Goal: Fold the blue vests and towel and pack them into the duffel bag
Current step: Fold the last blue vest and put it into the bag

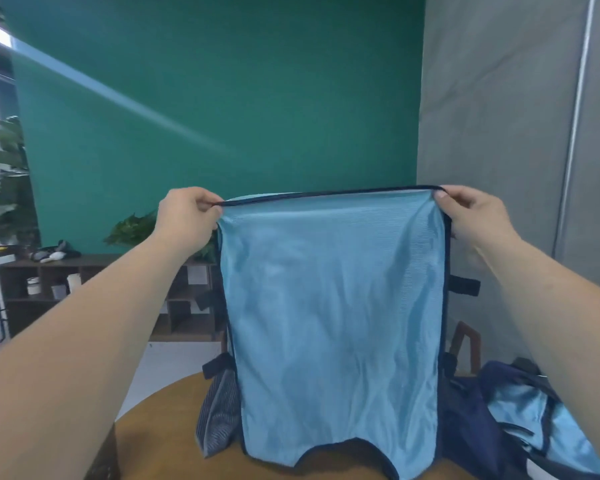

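I hold a light blue mesh vest (333, 323) with dark navy trim up in front of me, hanging upside down with its neck cut-out at the bottom. My left hand (187, 216) pinches its top left corner and my right hand (471, 213) pinches the top right corner, stretching the hem taut. The vest's lower end hangs just above the round wooden table (167, 427). A grey striped towel (219, 417) lies partly hidden behind the vest at the left. The navy duffel bag (482, 420) sits at the right with another light blue vest (527, 420) showing in its opening.
A green wall stands behind. A dark wooden shelf unit (94, 292) with cups and plants (132, 230) lines the back left. A grey curtain (499, 133) hangs at the right, and a wooden chair back (466, 344) stands behind the bag.
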Motion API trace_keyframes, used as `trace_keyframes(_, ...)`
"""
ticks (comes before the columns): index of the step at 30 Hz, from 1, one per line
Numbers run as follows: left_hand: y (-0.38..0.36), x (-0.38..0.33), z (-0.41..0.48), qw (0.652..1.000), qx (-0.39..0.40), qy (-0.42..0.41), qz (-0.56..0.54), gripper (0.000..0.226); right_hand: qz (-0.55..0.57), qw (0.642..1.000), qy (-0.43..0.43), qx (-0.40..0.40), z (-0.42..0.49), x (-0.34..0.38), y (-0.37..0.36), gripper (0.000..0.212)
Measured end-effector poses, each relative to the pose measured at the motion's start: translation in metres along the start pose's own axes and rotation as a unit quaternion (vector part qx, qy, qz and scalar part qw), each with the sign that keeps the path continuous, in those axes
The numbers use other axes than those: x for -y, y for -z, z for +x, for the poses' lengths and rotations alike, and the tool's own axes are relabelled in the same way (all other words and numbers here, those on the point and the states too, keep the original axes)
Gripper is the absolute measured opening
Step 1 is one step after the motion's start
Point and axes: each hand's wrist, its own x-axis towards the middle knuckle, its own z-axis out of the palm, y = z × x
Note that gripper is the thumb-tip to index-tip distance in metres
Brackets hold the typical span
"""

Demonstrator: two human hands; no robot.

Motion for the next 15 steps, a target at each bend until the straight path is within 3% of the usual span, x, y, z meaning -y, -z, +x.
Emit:
trace_keyframes(3, -0.002, -0.008, 0.0, 0.994, 0.025, -0.027, 0.102, 0.011, -0.207, 0.977, 0.044, 0.016, 0.003, -0.001, -0.002, 0.009)
trace_keyframes(5, -0.001, -0.011, 0.003, 0.993, -0.031, -0.05, 0.103, 0.018, -0.254, 0.964, 0.076, -0.034, 0.003, 0.004, -0.003, 0.012)
trace_keyframes(7, 0.0, -0.015, 0.004, 0.982, -0.058, -0.085, 0.16, 0.018, -0.253, 0.96, 0.09, -0.082, 0.006, 0.011, -0.003, 0.015)
trace_keyframes(9, -0.001, -0.017, 0.005, 0.965, -0.033, -0.106, 0.237, 0.016, -0.279, 0.957, 0.063, -0.055, 0.008, 0.016, -0.004, 0.016)
trace_keyframes(11, -0.001, -0.016, 0.006, 0.965, -0.05, -0.102, 0.237, 0.022, -0.232, 0.969, 0.042, -0.074, 0.01, 0.017, -0.003, 0.017)
trace_keyframes(15, 0.003, -0.021, 0.005, 0.982, -0.007, -0.043, 0.183, 0.032, -0.102, 0.992, -0.054, -0.058, 0.007, 0.017, -0.004, 0.015)
